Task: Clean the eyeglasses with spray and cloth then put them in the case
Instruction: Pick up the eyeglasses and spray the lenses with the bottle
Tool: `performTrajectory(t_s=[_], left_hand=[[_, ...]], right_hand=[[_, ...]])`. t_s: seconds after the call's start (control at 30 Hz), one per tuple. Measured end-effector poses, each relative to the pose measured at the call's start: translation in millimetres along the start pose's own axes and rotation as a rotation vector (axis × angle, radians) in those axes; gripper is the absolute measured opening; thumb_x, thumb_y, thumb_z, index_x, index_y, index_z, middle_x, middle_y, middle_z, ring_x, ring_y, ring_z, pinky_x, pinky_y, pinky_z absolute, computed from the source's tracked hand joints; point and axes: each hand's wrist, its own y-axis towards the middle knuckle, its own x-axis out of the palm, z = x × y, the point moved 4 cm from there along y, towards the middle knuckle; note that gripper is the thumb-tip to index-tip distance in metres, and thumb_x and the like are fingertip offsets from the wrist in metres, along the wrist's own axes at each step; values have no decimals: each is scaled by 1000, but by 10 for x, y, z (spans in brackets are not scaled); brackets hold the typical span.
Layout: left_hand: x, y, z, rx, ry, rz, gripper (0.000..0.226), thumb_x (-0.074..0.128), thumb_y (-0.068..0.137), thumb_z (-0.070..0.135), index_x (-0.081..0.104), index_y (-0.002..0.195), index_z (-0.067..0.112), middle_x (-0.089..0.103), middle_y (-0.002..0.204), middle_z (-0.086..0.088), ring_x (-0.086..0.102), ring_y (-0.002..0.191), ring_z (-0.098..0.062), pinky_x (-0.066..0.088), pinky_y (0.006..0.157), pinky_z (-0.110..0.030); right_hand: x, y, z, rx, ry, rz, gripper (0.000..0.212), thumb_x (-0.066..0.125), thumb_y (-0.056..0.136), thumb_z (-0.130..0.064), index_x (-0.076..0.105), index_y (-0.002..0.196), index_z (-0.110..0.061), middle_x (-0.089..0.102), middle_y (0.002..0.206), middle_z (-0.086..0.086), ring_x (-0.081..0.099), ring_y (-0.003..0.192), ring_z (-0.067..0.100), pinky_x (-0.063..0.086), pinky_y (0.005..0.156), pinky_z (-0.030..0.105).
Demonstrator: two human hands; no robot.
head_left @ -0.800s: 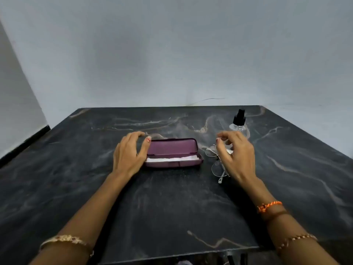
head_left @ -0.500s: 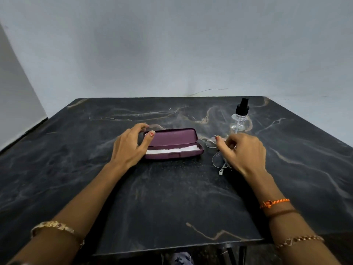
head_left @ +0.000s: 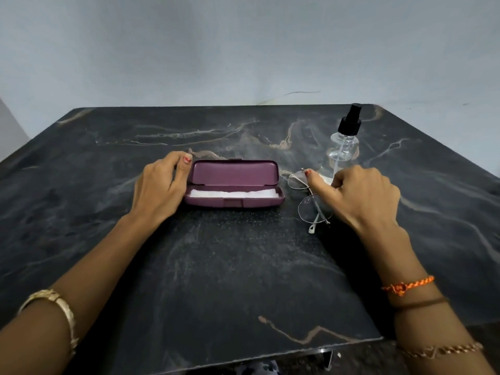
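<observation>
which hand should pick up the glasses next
The right hand, probably. It already sits over the eyeglasses, fingers curled at the frame, with the spray bottle just beyond. The left hand is at the far end of the open case, steadying it.

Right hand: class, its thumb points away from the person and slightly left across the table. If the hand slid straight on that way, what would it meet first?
The right hand already overlaps the eyeglasses. Beyond the thumb tip, probably bare marble table between the open case and the spray bottle; depth is uncertain.
</observation>
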Motion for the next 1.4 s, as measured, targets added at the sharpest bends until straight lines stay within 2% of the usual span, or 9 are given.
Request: performTrajectory(t_s=[0.13,0.33,0.57,0.63,0.7,0.97,1.1,1.27,1.4], left_hand=[[2,6,-4,-11,16,20,51,24,89,44,60,103,10,70,91,-17,63,86,-35,51,75,-50],[-11,12,18,-26,2,22,51,24,88,45,61,103,12,70,93,-17,63,89,-35,50,76,-50],[-28,6,50,-6,-11,14,51,25,89,44,60,103,10,69,92,-16,62,85,-33,51,72,-49],[-24,2,54,9,-6,12,51,25,89,44,60,101,9,69,91,-15,62,84,-32,51,71,-48],[-24,-1,56,22,-12,13,50,25,89,43,60,99,8,69,90,-15,62,83,-32,51,71,-48],[-38,4,52,23,-51,31,44,30,91,39,60,103,8,69,90,-15,62,80,-31,52,69,-46],[-34,10,33,22,-59,35,35,34,95,30,60,100,7,68,89,-15,62,79,-30,51,69,-45],[-26,10,45,49,-61,36,31,36,95,26,60,98,6,68,89,-15,61,79,-29,52,69,-47],[-19,6,47,47,-68,35,31,37,95,26,60,98,7,68,88,-15,61,78,-29,52,69,-46]], right_hand=[[-82,-7,-4,-50,72,-3,71,44,73,-72,29,41,-11,31,39,2,32,40,18,20,45,23],[-40,-52,-3,-127,30,-312,84,44,36,-89,50,49,-6,52,47,1,52,54,19,33,50,28],[-4,-40,106,-91,207,-547,77,61,13,-78,60,62,-18,63,55,-3,58,58,13,46,61,35],[0,-45,130,-91,270,-594,75,69,15,-70,63,67,-16,66,58,-2,59,57,11,48,64,29],[-12,-51,157,-76,314,-610,66,75,17,-61,63,63,-16,62,50,-7,55,47,2,43,53,13],[-51,-13,235,-11,372,-478,38,89,40,-30,64,56,-7,58,35,-9,53,35,1,40,40,8],[-102,4,238,-18,330,-359,29,89,45,-23,67,57,-9,66,48,0,61,46,11,49,53,21],[-164,16,194,-63,357,-186,21,85,56,-16,64,54,-18,58,46,-9,57,46,-7,44,54,17],[-212,-19,115,-152,322,-48,9,78,67,-10,73,73,-5,68,59,7,65,59,17,54,68,38]])
